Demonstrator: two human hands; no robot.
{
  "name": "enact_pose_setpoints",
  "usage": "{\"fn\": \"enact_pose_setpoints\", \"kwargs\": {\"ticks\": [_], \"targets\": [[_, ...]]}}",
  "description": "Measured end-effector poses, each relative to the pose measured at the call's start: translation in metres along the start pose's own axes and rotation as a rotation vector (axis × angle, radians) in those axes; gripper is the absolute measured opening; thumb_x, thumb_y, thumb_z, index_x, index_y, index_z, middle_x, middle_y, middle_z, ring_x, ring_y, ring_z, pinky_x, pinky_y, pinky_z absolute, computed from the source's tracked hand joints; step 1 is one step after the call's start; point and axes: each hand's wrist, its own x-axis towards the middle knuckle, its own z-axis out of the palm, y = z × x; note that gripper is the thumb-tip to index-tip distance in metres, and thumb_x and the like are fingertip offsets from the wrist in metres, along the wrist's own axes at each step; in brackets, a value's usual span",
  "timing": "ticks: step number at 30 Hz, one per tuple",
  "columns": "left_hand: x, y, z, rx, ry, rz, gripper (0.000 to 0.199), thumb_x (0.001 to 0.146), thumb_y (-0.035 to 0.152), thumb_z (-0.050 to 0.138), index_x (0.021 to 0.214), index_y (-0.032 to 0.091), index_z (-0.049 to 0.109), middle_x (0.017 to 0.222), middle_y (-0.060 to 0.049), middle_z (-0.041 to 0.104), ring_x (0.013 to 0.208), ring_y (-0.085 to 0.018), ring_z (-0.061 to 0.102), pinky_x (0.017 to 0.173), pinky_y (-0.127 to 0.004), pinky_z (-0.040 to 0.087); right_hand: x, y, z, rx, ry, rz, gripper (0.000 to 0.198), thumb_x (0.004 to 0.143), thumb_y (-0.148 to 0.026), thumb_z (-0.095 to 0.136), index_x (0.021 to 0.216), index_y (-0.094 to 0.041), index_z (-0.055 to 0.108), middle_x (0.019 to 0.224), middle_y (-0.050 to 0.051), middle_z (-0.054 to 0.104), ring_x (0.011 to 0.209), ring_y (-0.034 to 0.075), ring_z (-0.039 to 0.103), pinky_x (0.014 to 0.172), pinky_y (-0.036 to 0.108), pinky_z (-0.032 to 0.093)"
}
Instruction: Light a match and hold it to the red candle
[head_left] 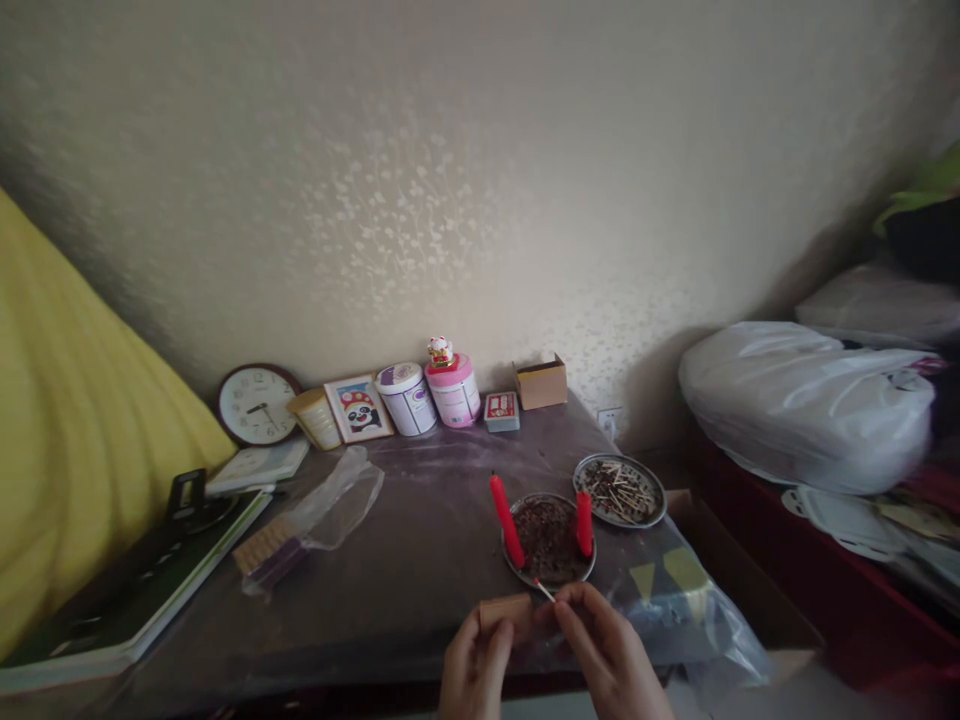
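At the surface's [420, 560] near edge my left hand [474, 668] grips the matchbox [505, 610] while my right hand [611, 655] fingers pinch a match [545, 590]; I'd strike firmly away from the candles [507, 521].

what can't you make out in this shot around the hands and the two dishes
Head view only:
- Left hand and right hand: wrists cut off by the bottom edge.
- Matchbox: label too small, partly covered by fingers.
- Match: too thin to tell if its head is burnt.
- Near dish: contents a dark blur.
- Far dish: sticks too small to count.
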Motion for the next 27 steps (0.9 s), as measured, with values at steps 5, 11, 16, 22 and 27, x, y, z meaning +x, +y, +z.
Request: {"fn": "enact_pose_setpoints", "kwargs": {"ticks": [5, 11, 16, 22, 27], "targets": [[0.003, 0.007, -0.002, -0.085, -0.02, 0.025, 0.034, 0.062, 0.045, 0.077, 0.08, 0.017, 0.074, 0.079, -0.01, 0.077, 0.077, -0.027, 0.068, 0.069, -0.033, 0.051, 0.004, -0.001, -0.003, 0.048, 0.06, 0.04, 0.032, 0.084, -0.052, 0.056, 0.078, -0.02, 0.057, 0.07, 0.0, 0.064, 0.066, 0.017, 0.059, 0.06, 0.024, 0.046], [0.006, 0.0, -0.004, -0.107, -0.038, 0.03, 0.032, 0.058, 0.038, 0.082, 0.078, 0.016, 0.07, 0.075, -0.01, 0.077, 0.069, -0.021, 0.067, 0.064, -0.027, 0.05, 0.004, 0.006, 0.001, 0.513, 0.024, 0.297, 0.033, 0.075, -0.053, 0.068, 0.077, -0.021, 0.058, 0.07, 0.0, 0.07, 0.065, 0.018, 0.069, 0.059, 0.025, 0.052], [0.005, -0.004, -0.001, -0.12, -0.144, 0.074, 0.029, 0.058, 0.038, 0.082, 0.075, 0.017, 0.071, 0.079, -0.011, 0.077, 0.078, -0.024, 0.07, 0.072, -0.03, 0.051, 0.002, 0.005, 0.009, 0.706, 0.067, 0.432, 0.035, 0.068, -0.043, 0.079, 0.081, -0.02, 0.055, 0.07, 0.0, 0.071, 0.063, 0.017, 0.07, 0.06, 0.024, 0.052], [0.017, -0.021, -0.006, -0.17, -0.124, -0.054, 0.048, 0.047, 0.036, 0.089, 0.087, 0.017, 0.07, 0.089, -0.015, 0.077, 0.087, -0.029, 0.071, 0.077, -0.036, 0.053, 0.002, -0.002, 0.002, 0.42, 0.026, 0.153, 0.029, 0.079, -0.048, 0.067, 0.081, -0.021, 0.057, 0.079, 0.002, 0.069, 0.073, 0.018, 0.066, 0.069, 0.027, 0.051], [0.02, -0.025, -0.005, -0.164, -0.165, -0.012, 0.052, 0.049, 0.047, 0.085, 0.09, 0.018, 0.072, 0.097, -0.016, 0.076, 0.093, -0.033, 0.069, 0.085, -0.043, 0.051, -0.002, -0.003, -0.002, 0.045, -0.008, -0.134, 0.022, 0.092, -0.042, 0.05, 0.087, -0.021, 0.054, 0.087, 0.005, 0.068, 0.08, 0.019, 0.062, 0.075, 0.026, 0.048]]}}
